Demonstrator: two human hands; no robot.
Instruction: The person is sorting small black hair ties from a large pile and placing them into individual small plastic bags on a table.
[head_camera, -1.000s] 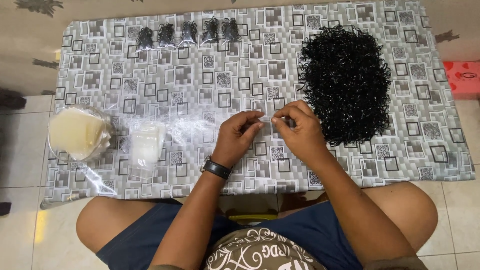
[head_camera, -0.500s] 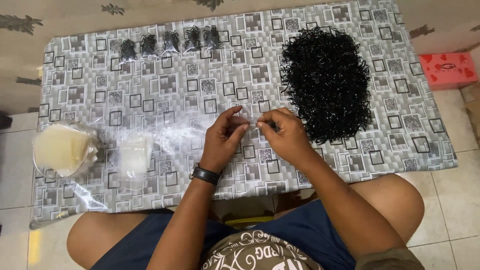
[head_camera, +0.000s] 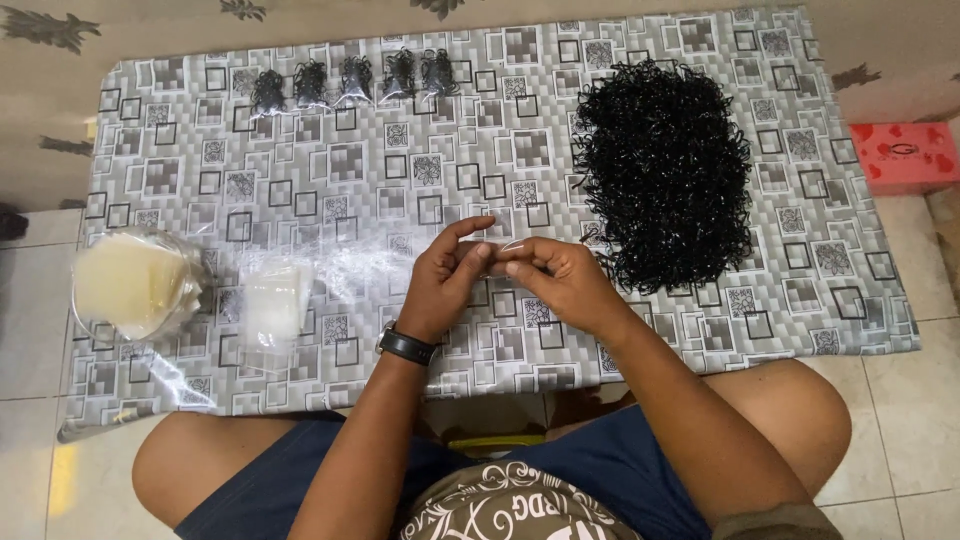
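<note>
Fingers (head_camera: 470, 262) of the left hand (head_camera: 448, 280) and those of the right hand (head_camera: 560, 275) met over the middle of the desk (head_camera: 330, 190), pinched closed on a small, thin, clear plastic bag (head_camera: 497, 257) held between the two hands. The left forefinger stood a little raised above the pinch; the other fingers curled in. A black band sat on the left wrist (head_camera: 406, 346).

The desk was low and rectangular, covered in a glossy grey cloth printed with squares. Just right of the hands lay a large, loose heap of thin black elastic loops (head_camera: 665, 170), tangled and springy, its near edge close to the right knuckles. Along the far edge of the desk, left of that heap, stood a row of five small clear bags filled with black loops (head_camera: 350, 78). Left of the hands lay a flat stack of clear empty bags (head_camera: 272, 300), and further left a round, shiny clear packet holding pale cream sheets (head_camera: 132, 285). Beyond the right end of the desk, a red box (head_camera: 905, 155) rested on the tiled floor.
</note>
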